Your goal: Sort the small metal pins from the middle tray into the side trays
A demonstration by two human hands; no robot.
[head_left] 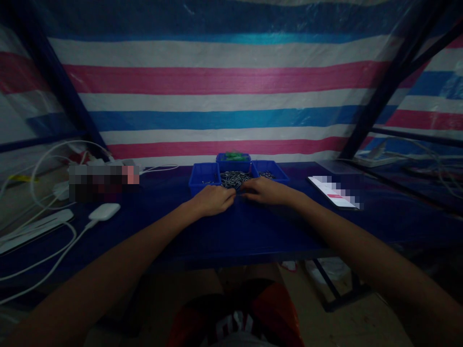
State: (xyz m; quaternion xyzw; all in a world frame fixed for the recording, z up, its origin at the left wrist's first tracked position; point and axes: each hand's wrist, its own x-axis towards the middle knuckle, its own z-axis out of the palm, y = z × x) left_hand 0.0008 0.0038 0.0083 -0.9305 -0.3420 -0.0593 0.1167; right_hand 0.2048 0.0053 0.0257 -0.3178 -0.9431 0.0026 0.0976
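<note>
Small metal pieces (233,178), screw-like in look, fill the middle blue bin just beyond my hands. My left hand (214,199) is closed in a pinch at that bin's near side. Facing it, my right hand (266,191) has its fingers curled and pinched, close to my left fingertips. Whatever the fingertips hold is too small and dark to make out. A left blue bin (199,171) and a right blue bin (278,169) flank the pile, each with a few small metal pieces. Green items (237,156) lie in the back blue bin (235,166).
The blue table (231,236) carries a lit phone (331,192) at right. At left lie a white charger (104,211), a white slab-like object (38,229) and tangled white cables. A striped sheet (231,79) hangs behind, between dark frame posts.
</note>
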